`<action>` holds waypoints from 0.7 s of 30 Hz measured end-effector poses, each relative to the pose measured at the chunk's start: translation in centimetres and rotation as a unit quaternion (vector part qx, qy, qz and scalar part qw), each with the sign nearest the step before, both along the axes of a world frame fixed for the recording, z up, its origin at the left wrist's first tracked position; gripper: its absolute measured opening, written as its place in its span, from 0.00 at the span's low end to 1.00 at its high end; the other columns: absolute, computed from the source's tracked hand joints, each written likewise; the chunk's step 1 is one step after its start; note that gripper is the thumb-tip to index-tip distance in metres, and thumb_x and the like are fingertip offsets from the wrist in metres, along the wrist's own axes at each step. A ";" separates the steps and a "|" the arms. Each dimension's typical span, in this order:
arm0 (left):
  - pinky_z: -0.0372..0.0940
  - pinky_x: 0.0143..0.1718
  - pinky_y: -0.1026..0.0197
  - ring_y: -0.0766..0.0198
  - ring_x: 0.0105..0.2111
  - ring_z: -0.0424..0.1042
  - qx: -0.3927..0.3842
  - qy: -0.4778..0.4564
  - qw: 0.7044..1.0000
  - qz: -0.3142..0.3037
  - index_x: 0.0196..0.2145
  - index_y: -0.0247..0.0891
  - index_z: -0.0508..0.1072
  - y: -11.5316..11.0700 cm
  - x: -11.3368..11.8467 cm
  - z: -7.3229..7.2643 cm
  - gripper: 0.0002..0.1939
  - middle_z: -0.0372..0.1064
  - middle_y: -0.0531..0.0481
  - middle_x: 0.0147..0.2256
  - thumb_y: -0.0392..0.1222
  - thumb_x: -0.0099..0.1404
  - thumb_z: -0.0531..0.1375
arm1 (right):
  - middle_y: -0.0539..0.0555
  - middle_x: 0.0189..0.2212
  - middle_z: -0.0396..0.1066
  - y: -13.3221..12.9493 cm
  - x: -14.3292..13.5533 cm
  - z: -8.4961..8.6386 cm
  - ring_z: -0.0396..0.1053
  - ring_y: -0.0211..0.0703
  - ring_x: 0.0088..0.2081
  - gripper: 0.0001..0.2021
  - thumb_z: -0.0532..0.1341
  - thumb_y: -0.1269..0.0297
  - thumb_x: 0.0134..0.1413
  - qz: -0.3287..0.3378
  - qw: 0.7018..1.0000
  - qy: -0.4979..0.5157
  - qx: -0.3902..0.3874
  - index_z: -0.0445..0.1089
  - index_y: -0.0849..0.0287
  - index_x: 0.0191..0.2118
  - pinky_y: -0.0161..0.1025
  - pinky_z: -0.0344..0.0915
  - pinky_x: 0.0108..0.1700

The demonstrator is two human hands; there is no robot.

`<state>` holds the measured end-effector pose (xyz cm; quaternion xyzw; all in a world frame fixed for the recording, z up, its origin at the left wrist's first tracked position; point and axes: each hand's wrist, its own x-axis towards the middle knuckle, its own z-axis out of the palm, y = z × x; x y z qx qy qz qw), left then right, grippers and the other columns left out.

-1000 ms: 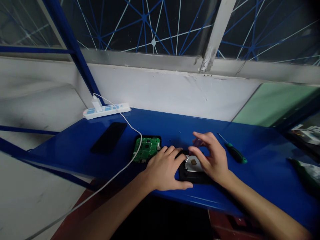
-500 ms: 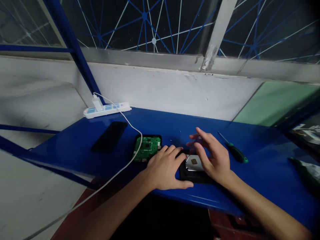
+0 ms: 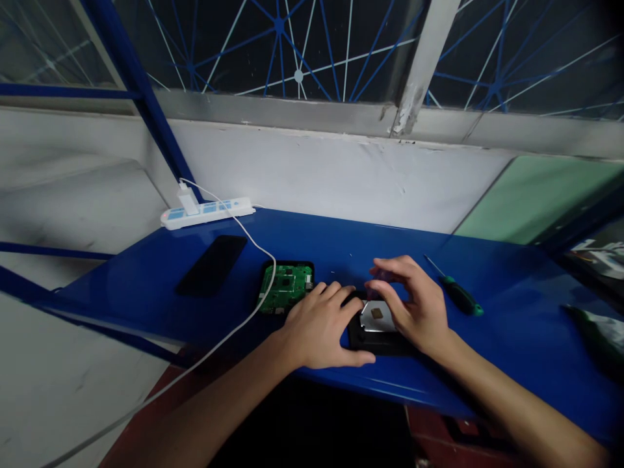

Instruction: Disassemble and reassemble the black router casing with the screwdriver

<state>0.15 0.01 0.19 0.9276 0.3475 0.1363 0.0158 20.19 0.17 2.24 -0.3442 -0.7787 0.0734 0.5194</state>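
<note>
A black plastic case [image 3: 375,346] lies on the blue table, with a silver metal plate [image 3: 384,323] inside it that bears a small brownish square pad [image 3: 377,313]. My left hand [image 3: 322,328] rests palm down over the case's left edge, its fingers stretched out and nothing in its grip. Above the far side of the plate, my right hand [image 3: 414,299] pinches a small screwdriver with a see-through purple handle [image 3: 383,275] between thumb and fingers. The tool's tip is too small to make out. Just left of my left hand sits an open black case with a green circuit board [image 3: 284,286].
To the right lies a green-and-black screwdriver [image 3: 461,296], with a dark green bag [image 3: 592,338] beyond it. A black phone-like slab [image 3: 212,265] lies left. A white cable [image 3: 238,328] runs from the power strip [image 3: 209,213] across the circuit board.
My right hand's fingers have closed in and curled lower around the purple handle. My left hand stays in place on the case. The view has shifted very slightly.
</note>
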 end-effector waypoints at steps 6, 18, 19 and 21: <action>0.59 0.56 0.44 0.44 0.54 0.66 0.004 0.002 1.000 0.004 0.55 0.38 0.69 0.0 0.0 -0.2 0.40 0.65 0.40 0.59 0.73 0.58 0.60 | 0.52 0.38 0.70 -0.1 -0.2 0.0 0.72 0.38 0.33 0.19 0.64 0.72 0.62 -0.009 1.000 -0.005 -0.006 0.66 0.52 0.56 0.41 0.74 0.38; 0.60 0.55 0.45 0.46 0.53 0.67 -0.002 -0.006 1.000 0.004 0.54 0.36 0.69 0.1 0.0 -0.2 0.41 0.67 0.40 0.59 0.74 0.58 0.60 | 0.53 0.39 0.69 0.0 -0.1 -0.8 0.72 0.41 0.36 0.21 0.60 0.72 0.64 -0.013 1.000 0.011 -0.001 0.63 0.51 0.60 0.43 0.75 0.39; 0.60 0.55 0.45 0.46 0.53 0.67 -0.004 -0.008 1.000 0.005 0.55 0.36 0.69 0.1 0.0 -0.2 0.41 0.67 0.41 0.58 0.73 0.57 0.60 | 0.53 0.40 0.69 0.1 0.0 -0.9 0.72 0.41 0.37 0.21 0.60 0.72 0.64 -0.006 1.000 0.018 -0.008 0.63 0.51 0.61 0.44 0.75 0.39; 0.60 0.56 0.45 0.46 0.53 0.67 -0.009 -0.011 1.000 0.005 0.55 0.37 0.68 0.1 0.0 -0.1 0.41 0.67 0.41 0.59 0.73 0.57 0.61 | 0.53 0.41 0.69 0.5 0.3 -1.1 0.73 0.41 0.37 0.21 0.59 0.70 0.65 -0.011 0.998 0.048 -0.027 0.64 0.50 0.61 0.45 0.75 0.40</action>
